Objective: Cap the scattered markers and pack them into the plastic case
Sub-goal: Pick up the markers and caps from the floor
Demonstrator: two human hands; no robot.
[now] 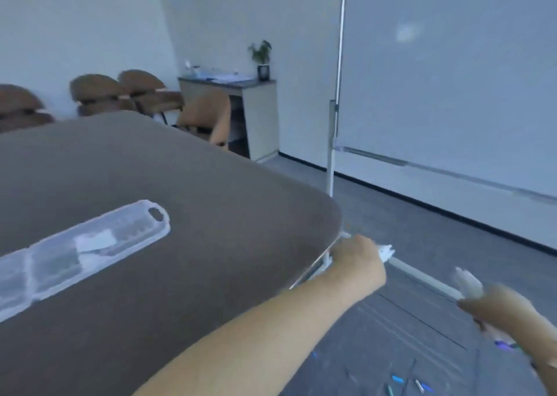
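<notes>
The clear plastic case lies open on the brown table, left of centre. My left hand reaches past the table's rounded corner, fingers closed around a bunch of white markers that stick out to the right. My right hand is blurred at the right edge, over the floor. It grips white markers pointing up and left, and a blue tip shows under the wrist. Several loose markers and caps lie on the grey carpet at the bottom right.
A whiteboard on a metal stand stands right of the table, its foot bar running along the floor near my hands. Brown chairs line the table's far side. A cabinet with a potted plant is at the back.
</notes>
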